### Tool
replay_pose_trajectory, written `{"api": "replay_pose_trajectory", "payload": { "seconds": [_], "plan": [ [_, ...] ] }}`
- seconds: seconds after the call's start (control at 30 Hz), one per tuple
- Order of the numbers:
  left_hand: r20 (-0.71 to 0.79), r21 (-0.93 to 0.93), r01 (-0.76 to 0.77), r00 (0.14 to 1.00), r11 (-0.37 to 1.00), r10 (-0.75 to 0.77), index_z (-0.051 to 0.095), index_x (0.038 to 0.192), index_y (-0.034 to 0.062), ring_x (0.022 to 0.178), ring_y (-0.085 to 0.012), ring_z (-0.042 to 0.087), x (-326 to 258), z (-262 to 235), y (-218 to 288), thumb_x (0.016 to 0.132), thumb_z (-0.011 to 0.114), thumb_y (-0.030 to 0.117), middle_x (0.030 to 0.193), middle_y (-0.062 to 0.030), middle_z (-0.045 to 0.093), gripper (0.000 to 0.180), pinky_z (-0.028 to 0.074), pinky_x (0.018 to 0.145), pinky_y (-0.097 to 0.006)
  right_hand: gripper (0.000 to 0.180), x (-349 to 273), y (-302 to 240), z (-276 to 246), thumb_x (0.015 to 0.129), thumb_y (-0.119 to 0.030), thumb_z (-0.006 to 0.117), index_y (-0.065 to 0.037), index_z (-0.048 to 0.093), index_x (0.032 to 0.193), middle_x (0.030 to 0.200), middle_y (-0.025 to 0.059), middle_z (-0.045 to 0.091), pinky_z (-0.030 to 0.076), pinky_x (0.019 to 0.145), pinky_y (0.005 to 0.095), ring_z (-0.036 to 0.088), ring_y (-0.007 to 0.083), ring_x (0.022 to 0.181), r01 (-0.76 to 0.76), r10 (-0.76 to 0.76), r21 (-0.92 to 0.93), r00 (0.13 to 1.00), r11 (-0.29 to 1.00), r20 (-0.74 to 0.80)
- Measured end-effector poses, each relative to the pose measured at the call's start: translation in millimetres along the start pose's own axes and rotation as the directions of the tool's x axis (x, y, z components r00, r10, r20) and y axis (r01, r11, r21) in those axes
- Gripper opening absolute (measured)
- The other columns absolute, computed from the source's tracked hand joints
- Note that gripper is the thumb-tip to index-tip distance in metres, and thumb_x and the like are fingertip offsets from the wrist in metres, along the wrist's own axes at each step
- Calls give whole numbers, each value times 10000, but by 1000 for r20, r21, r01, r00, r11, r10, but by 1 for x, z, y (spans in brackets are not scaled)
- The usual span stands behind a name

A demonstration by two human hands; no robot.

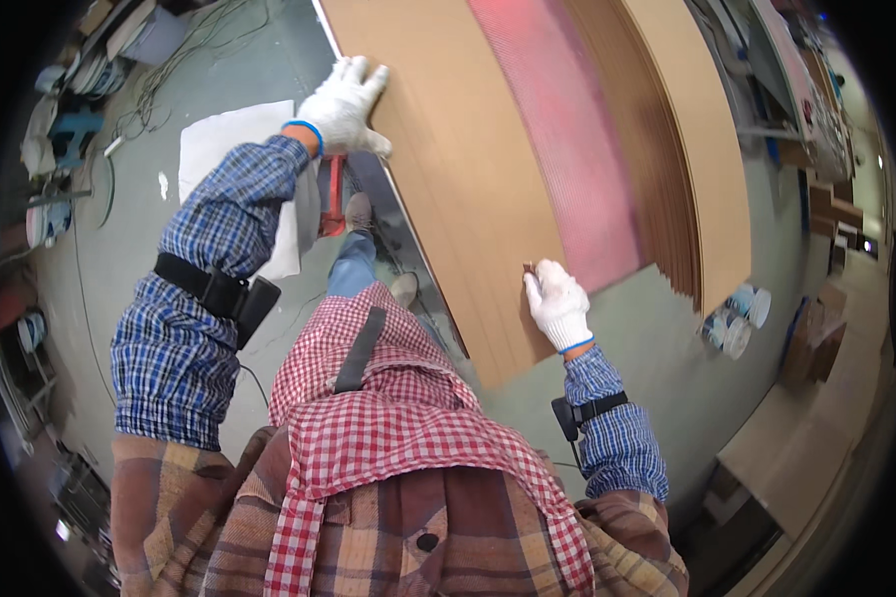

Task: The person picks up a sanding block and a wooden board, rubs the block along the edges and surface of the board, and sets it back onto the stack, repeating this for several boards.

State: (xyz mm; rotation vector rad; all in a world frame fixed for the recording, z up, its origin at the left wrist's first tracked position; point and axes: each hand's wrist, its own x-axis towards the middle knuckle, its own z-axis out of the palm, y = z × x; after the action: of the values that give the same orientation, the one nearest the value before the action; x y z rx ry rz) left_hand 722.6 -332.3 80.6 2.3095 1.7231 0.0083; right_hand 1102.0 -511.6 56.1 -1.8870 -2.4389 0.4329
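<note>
A long light-brown board lies slantwise in front of me, with a white strip along its left edge. My left hand, in a white knit glove, rests on that edge near the far end. Its fingers are stretched and the thumb is apart on the surface. Toward the board's near end, my gloved right hand is closed above the surface. A small brown thing shows at its fingertips, too small to name. A pink, finely ribbed surface runs beside the board.
Right of the pink surface stands a stack of brown panels. White buckets sit on the floor beyond it. A white sheet and a red metal part are at the left. Cables trail across the far-left floor.
</note>
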Motion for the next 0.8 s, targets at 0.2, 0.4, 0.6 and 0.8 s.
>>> {"api": "replay_pose_trajectory", "payload": {
  "seconds": [0.2, 0.4, 0.6, 0.8],
  "plan": [
    [-31, 95, -53, 998, 994, 56, 359, 1444, 21, 1322, -421, 349, 8, 6, -25, 582, 874, 415, 1374, -244, 390, 1079, 371, 1099, -447, 179, -102, 25, 21, 892, -255, 624, -103, 538, 851, 802, 115, 584, 503, 594, 455, 620, 333, 695, -32, 32, 10, 999, 999, -7],
    [-3, 114, -2, 1000, 993, 3, 329, 1462, 29, 1325, -412, 356, 19, 22, -40, 610, 861, 426, 1384, -239, 385, 1080, 378, 1095, -434, 168, -188, 48, 62, 907, -272, 595, -110, 558, 881, 822, 124, 593, 508, 597, 460, 622, 339, 706, -137, 152, -92, 970, 986, 188],
    [47, 79, 65, 997, 995, -69, 320, 1444, -41, 1305, -436, 373, 20, 1, -47, 604, 815, 397, 1395, -269, 382, 1069, 384, 1086, -458, 174, -149, -8, 31, 920, -274, 587, -105, 558, 889, 817, 118, 601, 509, 578, 447, 625, 341, 688, -244, 243, 27, 969, 969, 48],
    [34, 158, 129, 990, 979, -136, 290, 1438, -65, 1262, -456, 407, 24, 8, -52, 590, 794, 434, 1356, -321, 395, 1105, 399, 1068, -455, 166, -125, -17, 35, 905, -260, 607, -105, 562, 866, 791, 110, 589, 509, 569, 434, 625, 315, 687, -151, 151, 25, 989, 988, 9]
  ]
}}
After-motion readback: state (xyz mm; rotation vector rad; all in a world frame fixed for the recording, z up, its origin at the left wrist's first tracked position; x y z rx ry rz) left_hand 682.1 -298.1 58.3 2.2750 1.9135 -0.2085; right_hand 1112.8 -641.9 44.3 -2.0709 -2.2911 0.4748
